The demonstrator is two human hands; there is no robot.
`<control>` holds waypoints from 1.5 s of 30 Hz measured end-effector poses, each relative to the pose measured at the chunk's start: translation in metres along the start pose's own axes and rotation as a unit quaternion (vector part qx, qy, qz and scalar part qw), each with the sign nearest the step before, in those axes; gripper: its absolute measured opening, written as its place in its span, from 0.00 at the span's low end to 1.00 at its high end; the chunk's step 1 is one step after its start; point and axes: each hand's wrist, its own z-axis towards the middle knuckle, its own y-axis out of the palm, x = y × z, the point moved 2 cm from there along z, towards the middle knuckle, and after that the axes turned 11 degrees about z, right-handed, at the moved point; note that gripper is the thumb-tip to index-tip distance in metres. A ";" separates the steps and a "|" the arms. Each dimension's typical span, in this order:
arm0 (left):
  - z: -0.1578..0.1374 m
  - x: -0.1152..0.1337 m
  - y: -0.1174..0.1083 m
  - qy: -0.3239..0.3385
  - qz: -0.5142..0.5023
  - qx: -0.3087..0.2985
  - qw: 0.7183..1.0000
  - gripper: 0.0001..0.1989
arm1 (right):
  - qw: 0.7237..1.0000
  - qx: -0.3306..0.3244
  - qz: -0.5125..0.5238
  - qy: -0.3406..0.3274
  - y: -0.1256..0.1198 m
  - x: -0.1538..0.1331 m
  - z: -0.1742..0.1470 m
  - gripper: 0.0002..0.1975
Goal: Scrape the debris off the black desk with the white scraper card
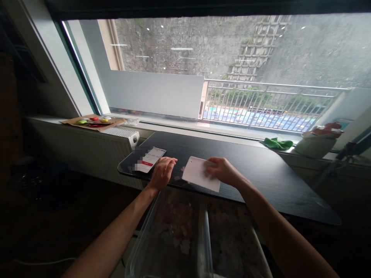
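My right hand (pixel 220 170) grips a thin white card (pixel 198 174) by its right side; its fingertips are smeared by motion. The card has rounded corners and a small hole near one of them, and it lies low over the black tabletop (pixel 232 150). On the left, my left hand (pixel 164 172) rests near the table's front edge, fingers loosely stretched toward the card and nothing seen in them. Small pale and pinkish scraps (pixel 177 178) lie between that hand and the card. Just left of my left hand is a phone (pixel 149 160) with a timer on its screen.
Below the table's front edge stands a clear plastic bin (pixel 207 239) with reddish and pale scraps inside. A green cloth (pixel 276 144) and a pale bag (pixel 315 144) are at the right sill. Colourful items lie on brown cardboard (pixel 72 120) over the radiator (pixel 120 132).
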 end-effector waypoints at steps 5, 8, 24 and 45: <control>0.000 -0.001 0.000 -0.002 0.005 0.001 1.000 0.18 | 0.999 0.014 0.041 -0.003 -0.001 0.000 0.011 0.09; 0.000 0.000 0.000 -0.006 0.006 -0.002 1.000 0.18 | 0.998 0.002 0.062 0.027 0.006 -0.002 0.016 0.09; 0.000 0.001 -0.002 -0.013 0.004 -0.009 1.000 0.20 | 0.980 -0.094 0.131 0.120 0.016 0.004 0.021 0.08; -0.001 0.000 0.000 -0.006 0.004 0.000 1.000 0.19 | 0.992 -0.039 -0.048 -0.109 -0.005 -0.005 -0.050 0.14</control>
